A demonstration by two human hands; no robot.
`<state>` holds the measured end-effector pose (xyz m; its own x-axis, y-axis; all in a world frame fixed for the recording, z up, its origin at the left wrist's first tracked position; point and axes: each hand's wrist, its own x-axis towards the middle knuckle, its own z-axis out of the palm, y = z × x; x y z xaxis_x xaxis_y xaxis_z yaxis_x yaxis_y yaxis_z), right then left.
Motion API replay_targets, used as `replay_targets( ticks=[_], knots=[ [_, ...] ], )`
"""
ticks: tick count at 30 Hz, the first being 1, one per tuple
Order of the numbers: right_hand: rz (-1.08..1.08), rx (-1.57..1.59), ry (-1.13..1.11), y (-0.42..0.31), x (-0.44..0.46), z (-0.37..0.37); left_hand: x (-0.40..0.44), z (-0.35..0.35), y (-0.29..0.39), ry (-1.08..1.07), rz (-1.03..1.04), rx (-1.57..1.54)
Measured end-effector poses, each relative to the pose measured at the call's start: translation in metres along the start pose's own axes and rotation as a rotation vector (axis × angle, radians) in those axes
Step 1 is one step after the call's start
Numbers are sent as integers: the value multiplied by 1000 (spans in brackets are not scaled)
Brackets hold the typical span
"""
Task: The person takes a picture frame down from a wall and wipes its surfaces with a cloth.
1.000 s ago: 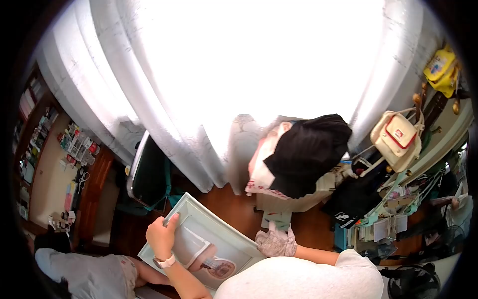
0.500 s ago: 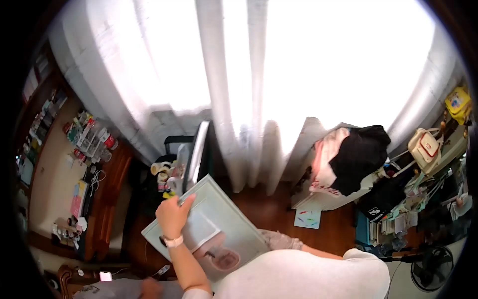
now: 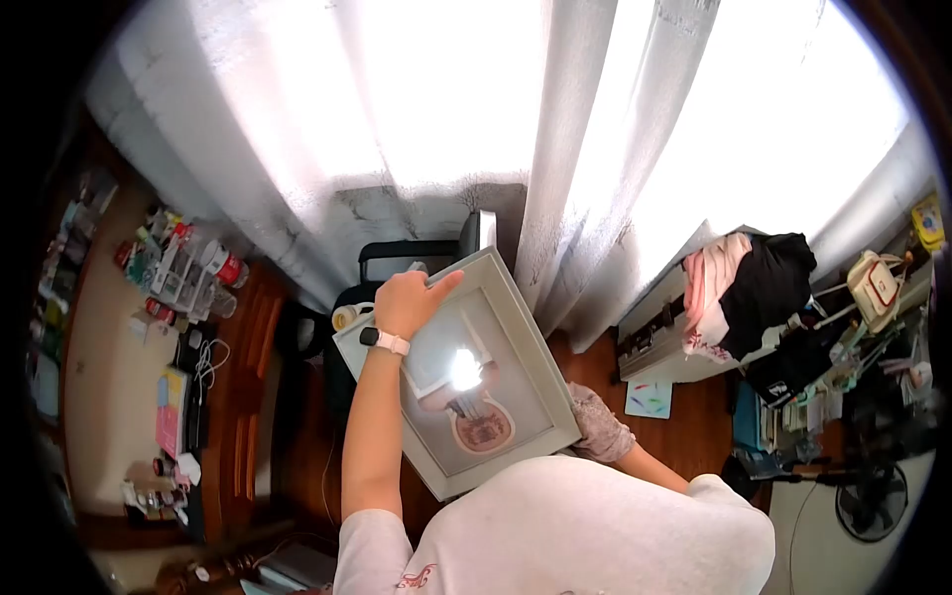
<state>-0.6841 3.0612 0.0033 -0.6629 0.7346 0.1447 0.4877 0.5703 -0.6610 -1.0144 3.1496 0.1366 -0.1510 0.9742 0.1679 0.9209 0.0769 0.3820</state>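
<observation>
A large picture frame [image 3: 555,382] with a pale grey rim is tilted in front of my body. Behind its glass is a picture with a round pinkish shape, and a bright reflection covers part of it. My left hand [image 3: 405,302], with a watch on the wrist, grips the frame's upper left edge, thumb stretched over the front. A crumpled grey-pink patterned cloth [image 3: 600,424] lies against the frame's right edge. My right forearm [image 3: 654,466] reaches into this cloth, which covers my right hand; its fingers are hidden.
A wooden desk [image 3: 263,327] with bottles [image 3: 223,266] and a cable stands left. A black chair [image 3: 407,253] is behind the frame, before white curtains [image 3: 565,149]. Clothes [image 3: 769,288] lie on a white cabinet at right. A fan [image 3: 871,501] stands lower right.
The frame has moved up and right in view and turned more upright, my left hand still on its edge. The cloth shows larger beside it. The camera view has shifted.
</observation>
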Motion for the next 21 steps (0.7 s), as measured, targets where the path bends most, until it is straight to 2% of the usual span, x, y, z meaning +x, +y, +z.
replay_targets(
  ticks=[1,3,4,8,10,13,14,15,17,19,21],
  knots=[
    [-9,-145,24,-14,11,-4,13,3,-4,-55,16,46],
    [102,133,-12,-45,23,-16,32,16,-11,-107,70,36],
    [-26,11,97,-53,24,-16,41,25,-13,-151,99,21],
    [96,91,265,-67,18,23,68,54,-19,-244,206,-45],
    [228,18,119,-65,7,54,76,47,-16,-336,252,-61],
    [351,-57,191,-91,-9,83,79,55,-17,-382,319,-103],
    [462,-118,165,-90,-16,98,77,56,-18,-420,302,-90],
    [478,-118,166,-93,-16,97,75,56,-20,-458,278,-73],
    [468,-68,149,-95,-17,93,74,59,-23,-473,274,-82],
    [513,-126,93,-110,-7,78,70,64,-27,-323,307,-91],
    [387,-63,240,-102,-5,72,76,61,-18,-328,300,-81]
  ],
)
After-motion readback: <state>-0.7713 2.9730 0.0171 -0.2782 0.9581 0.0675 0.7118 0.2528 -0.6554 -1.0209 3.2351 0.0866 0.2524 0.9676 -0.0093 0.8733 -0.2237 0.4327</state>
